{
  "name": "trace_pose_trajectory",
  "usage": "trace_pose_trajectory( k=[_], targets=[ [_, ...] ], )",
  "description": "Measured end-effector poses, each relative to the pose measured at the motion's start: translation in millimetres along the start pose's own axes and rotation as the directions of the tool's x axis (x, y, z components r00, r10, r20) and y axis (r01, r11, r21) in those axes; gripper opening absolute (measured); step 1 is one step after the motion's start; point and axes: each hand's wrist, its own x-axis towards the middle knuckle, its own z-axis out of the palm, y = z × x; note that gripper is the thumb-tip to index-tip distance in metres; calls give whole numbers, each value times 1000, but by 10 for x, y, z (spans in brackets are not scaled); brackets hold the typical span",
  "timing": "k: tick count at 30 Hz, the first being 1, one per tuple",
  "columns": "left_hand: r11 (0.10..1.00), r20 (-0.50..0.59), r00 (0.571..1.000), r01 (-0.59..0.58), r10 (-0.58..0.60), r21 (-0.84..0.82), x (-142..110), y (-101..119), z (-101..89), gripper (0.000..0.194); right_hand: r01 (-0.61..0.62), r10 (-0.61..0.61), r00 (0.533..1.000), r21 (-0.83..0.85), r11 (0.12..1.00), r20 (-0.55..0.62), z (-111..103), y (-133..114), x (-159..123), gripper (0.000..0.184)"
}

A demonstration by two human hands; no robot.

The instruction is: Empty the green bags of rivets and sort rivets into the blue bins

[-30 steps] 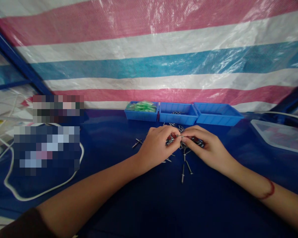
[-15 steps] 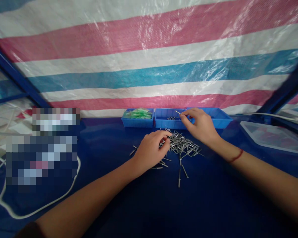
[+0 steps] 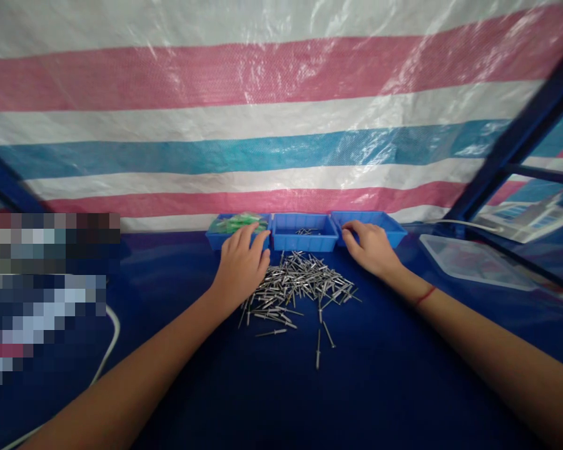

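Note:
Several metal blind rivets [image 3: 300, 280] lie in a loose pile on the dark blue table. My left hand [image 3: 241, 265] is beside the pile's left edge, its fingers stretched out and apart in front of the left blue bin [image 3: 214, 241], which holds green plastic packets [image 3: 238, 222]. Nothing shows in that hand. At the front of the right blue bin [image 3: 394, 234] is my right hand [image 3: 370, 249], thumb and forefinger curled toward each other; whether something small sits between them is hidden. The middle blue bin [image 3: 304, 242] contains a few rivets [image 3: 306, 231].
A clear plastic lid or tray [image 3: 473, 262] lies on the right side of the table. A white cable [image 3: 110, 344] runs along the left. Striped plastic sheeting [image 3: 263, 150] hangs behind the bins, between blue frame posts [image 3: 511, 125].
My left hand has moved from the rivet pile toward the left bin, and its fingers have opened. The rivet seen in my right fingers earlier no longer shows. The view has turned right.

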Motion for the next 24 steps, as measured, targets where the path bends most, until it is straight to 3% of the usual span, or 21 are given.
trace_pose_trajectory(
  k=[7, 16, 18, 20, 22, 23, 24],
  targets=[
    [993, 1, 1000, -8, 8, 121, 38, -129, 54, 35, -14, 14, 1000, -2, 1000, -18, -15, -32, -47, 26],
    [996, -19, 999, -24, 26, 85, 84, -173, 45, 34, 20, -16, 994, 31, 999, -104, -24, -49, -85, 25],
    [1000, -71, 997, -26, 26, -1, 124, -72, -64, 33, 31, -25, 988, 35, 999, -151, -28, -85, -98, 29],
    [980, -112, 993, -63, 42, -188, 52, 131, -234, 30, 48, -40, 983, 37, 998, -182, -32, -130, -116, 32],
    [891, -3, 996, -79, 87, -446, -236, 405, -420, 28, 65, -56, 981, 42, 997, -187, -32, -171, -137, 33],
    [836, 77, 983, -99, 167, -539, -469, 550, -503, 30, 73, -64, 981, 45, 996, -185, -29, -187, -146, 34],
    [789, 92, 968, -133, 233, -600, -749, 689, -573, 30, 81, -71, 981, 47, 996, -181, -24, -200, -154, 34]
  ],
)
